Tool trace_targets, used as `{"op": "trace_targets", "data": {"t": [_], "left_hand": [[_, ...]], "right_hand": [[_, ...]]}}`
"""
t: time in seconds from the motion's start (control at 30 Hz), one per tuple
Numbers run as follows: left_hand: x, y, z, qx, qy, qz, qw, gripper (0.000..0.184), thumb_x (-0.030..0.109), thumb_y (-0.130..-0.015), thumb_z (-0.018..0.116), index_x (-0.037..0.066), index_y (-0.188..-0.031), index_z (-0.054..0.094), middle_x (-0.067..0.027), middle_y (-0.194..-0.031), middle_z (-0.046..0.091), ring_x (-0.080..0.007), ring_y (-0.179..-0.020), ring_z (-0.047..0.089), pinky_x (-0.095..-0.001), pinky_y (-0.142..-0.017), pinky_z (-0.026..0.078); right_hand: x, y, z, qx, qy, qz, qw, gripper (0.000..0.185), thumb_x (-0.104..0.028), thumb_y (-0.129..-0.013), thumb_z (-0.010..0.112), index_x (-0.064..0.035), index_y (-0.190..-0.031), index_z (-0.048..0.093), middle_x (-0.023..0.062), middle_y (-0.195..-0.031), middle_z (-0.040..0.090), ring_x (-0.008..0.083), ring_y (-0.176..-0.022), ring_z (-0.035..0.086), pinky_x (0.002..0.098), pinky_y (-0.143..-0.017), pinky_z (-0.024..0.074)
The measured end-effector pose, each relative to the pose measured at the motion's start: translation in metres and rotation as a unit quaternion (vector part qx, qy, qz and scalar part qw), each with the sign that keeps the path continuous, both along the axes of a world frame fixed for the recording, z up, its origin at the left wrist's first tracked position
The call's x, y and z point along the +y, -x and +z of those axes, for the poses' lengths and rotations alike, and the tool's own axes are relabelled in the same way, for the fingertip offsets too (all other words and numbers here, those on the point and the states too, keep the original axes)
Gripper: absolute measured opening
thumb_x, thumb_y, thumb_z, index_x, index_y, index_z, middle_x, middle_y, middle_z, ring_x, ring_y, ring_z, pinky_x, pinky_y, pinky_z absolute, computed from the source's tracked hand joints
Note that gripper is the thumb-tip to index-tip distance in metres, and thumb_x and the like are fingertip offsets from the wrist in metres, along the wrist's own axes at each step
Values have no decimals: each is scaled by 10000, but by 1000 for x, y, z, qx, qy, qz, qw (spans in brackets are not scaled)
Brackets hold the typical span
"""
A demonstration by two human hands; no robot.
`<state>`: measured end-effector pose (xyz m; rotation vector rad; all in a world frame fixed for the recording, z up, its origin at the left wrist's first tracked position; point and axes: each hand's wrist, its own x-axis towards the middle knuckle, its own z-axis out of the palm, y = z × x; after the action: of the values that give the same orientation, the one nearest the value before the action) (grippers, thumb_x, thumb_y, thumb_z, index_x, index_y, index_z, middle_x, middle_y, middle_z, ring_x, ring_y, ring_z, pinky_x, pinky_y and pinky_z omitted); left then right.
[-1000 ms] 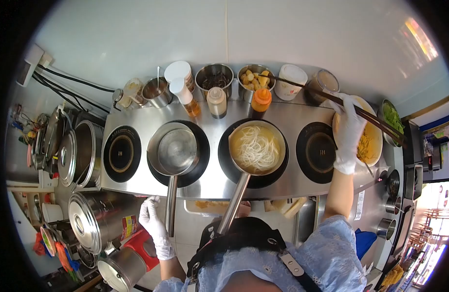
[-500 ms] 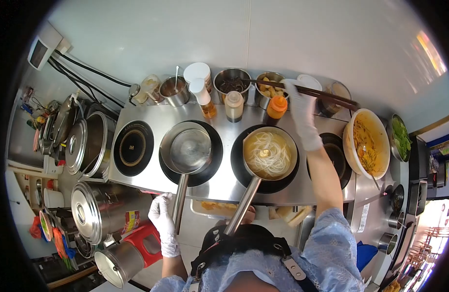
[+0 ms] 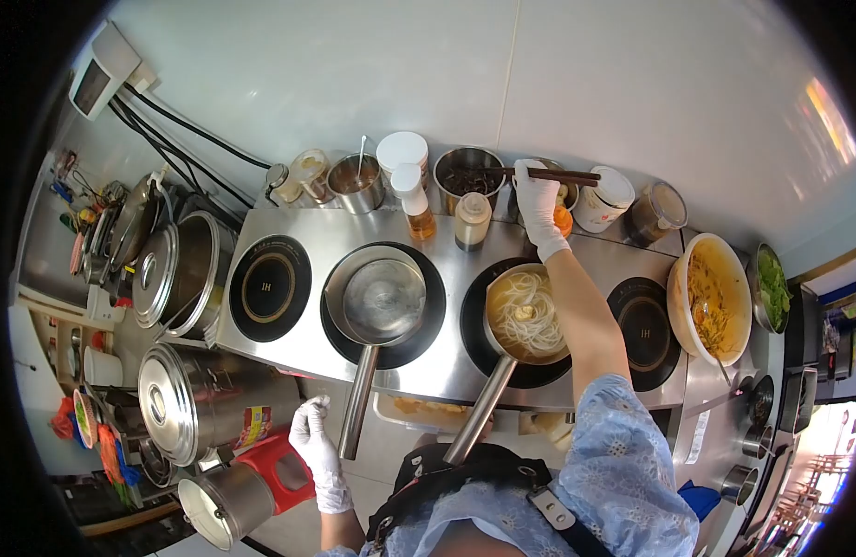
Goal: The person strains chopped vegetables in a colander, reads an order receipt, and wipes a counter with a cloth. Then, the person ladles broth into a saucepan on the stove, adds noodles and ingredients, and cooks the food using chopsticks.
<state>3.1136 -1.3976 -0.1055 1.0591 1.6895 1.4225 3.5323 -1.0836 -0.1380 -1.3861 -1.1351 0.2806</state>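
My gloved right hand (image 3: 538,206) grips long dark chopsticks (image 3: 567,176), whose tips reach into a steel pot of dark shredded food (image 3: 469,176). Beneath my right forearm, a pan of white noodles in broth (image 3: 526,314) sits on a black burner, with a small yellowish piece on the noodles. Left of it stands a pan of clear liquid (image 3: 380,295). My gloved left hand (image 3: 313,436) hangs beside that pan's handle, fingers curled together; whether anything is in them is too small to tell. An orange-capped bottle (image 3: 563,220) is partly hidden behind my right wrist.
A sauce bottle (image 3: 472,221), an oil bottle (image 3: 415,202) and lidded tubs line the back edge. On the right are a bowl of yellow food (image 3: 695,306) and a bowl of greens (image 3: 771,288). Large lidded pots (image 3: 167,403) and a red stool (image 3: 281,472) stand at the left.
My right hand has moved left with the chopsticks, from beside the yellow food bowl to the pot of dark food. A small yellowish piece has appeared on the noodles. The view has shifted.
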Motion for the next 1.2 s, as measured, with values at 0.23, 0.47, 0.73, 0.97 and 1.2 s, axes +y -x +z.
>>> {"op": "trace_targets", "data": {"t": [0.23, 0.47, 0.73, 0.97, 1.2], "left_hand": [[10, -9, -2, -27, -8, -16, 999, 187, 150, -947, 541, -6, -910, 639, -68, -892, 657, -121, -812, 600, -263, -780, 474], [9, -16, -2, -50, -12, -42, 998, 172, 114, -947, 532, -22, -955, 636, -77, -906, 665, -129, -843, 611, -274, -818, 477], [2, -26, -4, -50, -13, -74, 996, 199, 139, -953, 529, -25, -955, 642, -89, -886, 676, -132, -817, 619, -267, -797, 479], [-7, -42, 12, -63, 0, -102, 993, 193, 125, -950, 531, -34, -984, 636, -87, -932, 668, -127, -862, 622, -267, -842, 480], [-14, -56, 19, -56, -17, -130, 990, 181, 89, -950, 511, -39, -992, 632, -101, -951, 665, -142, -875, 624, -280, -856, 481]], "right_hand": [[-37, -5, 38, 40, -41, 13, 998, 149, -124, -847, 598, 14, -806, 638, 66, -771, 649, 159, -718, 605, 293, -710, 480], [-84, -10, 75, 99, -108, 33, 989, 117, -88, -843, 616, 25, -828, 641, 63, -798, 645, 152, -753, 608, 280, -740, 477], [-182, -20, 160, 59, -157, 43, 985, 116, 12, -884, 537, 32, -894, 651, 76, -913, 660, 151, -859, 604, 281, -824, 471], [-257, -44, 188, -5, -220, 53, 974, 128, 17, -879, 525, 53, -901, 645, 131, -961, 660, 205, -910, 611, 319, -861, 469], [-327, -48, 155, 12, -107, 33, 994, 116, 5, -858, 530, 58, -878, 632, 140, -911, 666, 218, -883, 618, 326, -851, 466]]}}
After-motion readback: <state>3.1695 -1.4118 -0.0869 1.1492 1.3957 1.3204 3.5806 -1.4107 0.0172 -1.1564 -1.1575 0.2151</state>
